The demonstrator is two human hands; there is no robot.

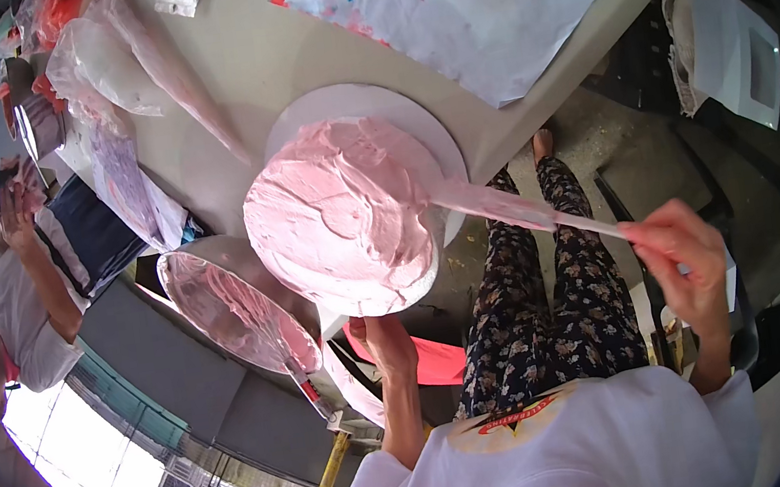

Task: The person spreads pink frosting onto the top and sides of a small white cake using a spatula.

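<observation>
A round cake (337, 211) coated in rough pink frosting stands on a white round board (435, 134) near the table's edge. My right hand (686, 259) pinches the thin end of a long spatula (503, 207). Its flat blade is smeared with pink frosting, and the tip meets the cake's right side. My left hand (389, 347) is closed at the cake's near edge, with its fingertips partly hidden below it. What those fingers grip does not show. Left of the cake, a metal bowl (211, 302) of pink frosting holds a whisk (293, 365) with a red-marked handle.
A stained paper sheet (478, 15) covers the table's far right. Clear plastic piping bags (116, 68) lie at the far left. Another person (35, 280) in a white top is at the left. Dark chair parts and a white box (734, 50) stand at the right.
</observation>
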